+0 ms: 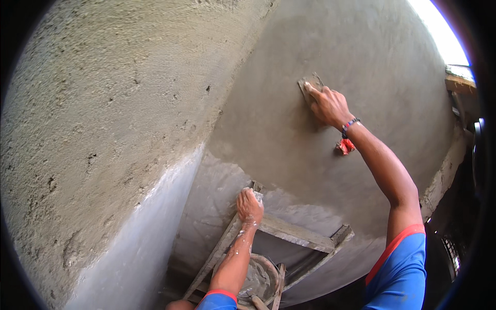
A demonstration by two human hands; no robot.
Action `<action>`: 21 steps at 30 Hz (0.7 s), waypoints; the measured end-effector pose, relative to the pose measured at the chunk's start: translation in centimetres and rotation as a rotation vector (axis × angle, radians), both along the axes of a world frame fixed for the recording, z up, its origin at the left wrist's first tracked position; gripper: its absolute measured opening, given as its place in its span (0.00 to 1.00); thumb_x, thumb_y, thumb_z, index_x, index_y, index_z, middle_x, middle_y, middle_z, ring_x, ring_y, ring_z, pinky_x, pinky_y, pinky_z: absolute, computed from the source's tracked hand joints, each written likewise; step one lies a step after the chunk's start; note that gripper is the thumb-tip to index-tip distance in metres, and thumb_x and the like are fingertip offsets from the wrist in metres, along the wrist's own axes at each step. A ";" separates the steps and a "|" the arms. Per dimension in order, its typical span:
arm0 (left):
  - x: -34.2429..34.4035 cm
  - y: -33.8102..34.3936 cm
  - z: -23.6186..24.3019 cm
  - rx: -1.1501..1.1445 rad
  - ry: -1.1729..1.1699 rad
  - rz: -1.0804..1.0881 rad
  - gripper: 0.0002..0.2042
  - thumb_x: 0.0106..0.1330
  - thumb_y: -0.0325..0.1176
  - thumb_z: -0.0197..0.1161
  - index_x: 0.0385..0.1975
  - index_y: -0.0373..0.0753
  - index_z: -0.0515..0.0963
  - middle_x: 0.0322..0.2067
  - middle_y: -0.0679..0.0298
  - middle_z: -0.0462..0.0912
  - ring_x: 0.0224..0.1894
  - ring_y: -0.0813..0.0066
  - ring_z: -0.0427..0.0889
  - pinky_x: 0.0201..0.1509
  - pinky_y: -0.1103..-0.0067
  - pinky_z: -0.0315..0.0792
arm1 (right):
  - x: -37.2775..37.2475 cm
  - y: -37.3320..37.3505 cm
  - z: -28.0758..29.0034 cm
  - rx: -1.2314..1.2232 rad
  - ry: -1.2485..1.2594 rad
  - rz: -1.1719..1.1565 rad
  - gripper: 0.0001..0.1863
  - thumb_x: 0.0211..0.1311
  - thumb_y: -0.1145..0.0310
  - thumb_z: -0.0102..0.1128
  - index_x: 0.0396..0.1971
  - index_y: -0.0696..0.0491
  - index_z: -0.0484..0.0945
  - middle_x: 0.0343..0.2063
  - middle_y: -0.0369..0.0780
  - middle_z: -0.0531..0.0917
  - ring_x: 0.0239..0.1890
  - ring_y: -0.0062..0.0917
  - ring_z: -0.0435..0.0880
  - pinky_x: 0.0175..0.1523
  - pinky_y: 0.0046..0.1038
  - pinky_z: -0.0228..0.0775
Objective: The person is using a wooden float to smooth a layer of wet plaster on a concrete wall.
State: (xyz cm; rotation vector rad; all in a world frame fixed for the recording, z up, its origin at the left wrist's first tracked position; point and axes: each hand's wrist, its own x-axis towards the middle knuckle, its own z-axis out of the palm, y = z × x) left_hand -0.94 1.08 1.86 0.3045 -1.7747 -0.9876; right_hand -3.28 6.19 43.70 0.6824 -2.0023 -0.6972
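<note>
My right hand (330, 106) is closed on a flat, mortar-smeared plastering trowel (308, 93), its fingers pressing the blade to the grey wall (289, 139). The plaster around it looks smooth and damp. A beaded bracelet circles my right wrist. Lower and to the left, my left hand (250, 206) is closed at the top end of a wooden ladder (297, 233). A pale grey edge shows beside its fingers, too covered to name. Wet splashes of mortar mark my left forearm. Below that arm sits a round pan of wet mortar (261, 279), partly hidden by the arm.
A rough plastered wall (113, 103) rises at the left and meets the smooth wall in a corner. A crumpled red scrap (345, 146) shows just below my right wrist. At the right, the wall ends in a ragged edge (447, 165) near a wooden beam (460, 84).
</note>
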 end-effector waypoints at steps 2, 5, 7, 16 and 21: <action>-0.2 0.5 0.3 -0.003 0.012 -0.008 0.17 0.55 0.26 0.63 0.45 0.36 0.70 0.42 0.53 0.76 0.47 0.51 0.76 0.53 0.61 0.70 | -0.1 3.5 2.1 -0.097 0.053 0.030 0.33 0.57 0.64 0.55 0.67 0.38 0.69 0.36 0.50 0.83 0.43 0.44 0.84 0.50 0.44 0.77; 0.2 1.6 0.5 -0.015 0.022 -0.042 0.17 0.55 0.26 0.62 0.45 0.36 0.70 0.43 0.53 0.76 0.48 0.51 0.76 0.53 0.61 0.70 | -0.4 3.5 6.2 -0.364 0.179 0.086 0.32 0.58 0.62 0.52 0.66 0.42 0.69 0.38 0.51 0.84 0.43 0.45 0.84 0.49 0.46 0.76; -0.1 1.6 0.8 -0.026 0.029 -0.057 0.17 0.56 0.26 0.62 0.46 0.36 0.70 0.43 0.53 0.76 0.48 0.51 0.76 0.53 0.61 0.70 | -1.8 0.2 6.9 -0.360 0.168 0.108 0.28 0.60 0.62 0.51 0.63 0.44 0.72 0.38 0.52 0.85 0.42 0.45 0.85 0.46 0.47 0.77; -0.2 0.8 0.8 0.016 -0.059 -0.071 0.17 0.56 0.25 0.62 0.46 0.35 0.69 0.43 0.51 0.76 0.48 0.49 0.76 0.54 0.60 0.69 | -1.3 2.5 -19.3 0.204 -0.097 0.147 0.30 0.60 0.68 0.54 0.65 0.42 0.70 0.37 0.44 0.78 0.37 0.35 0.80 0.37 0.35 0.73; -0.7 0.7 0.6 -0.016 -0.019 -0.034 0.18 0.56 0.26 0.62 0.47 0.34 0.69 0.43 0.51 0.76 0.48 0.49 0.76 0.54 0.60 0.70 | 7.8 9.6 -20.8 0.021 -0.774 -0.076 0.29 0.64 0.65 0.53 0.67 0.43 0.66 0.41 0.49 0.79 0.43 0.45 0.82 0.48 0.45 0.74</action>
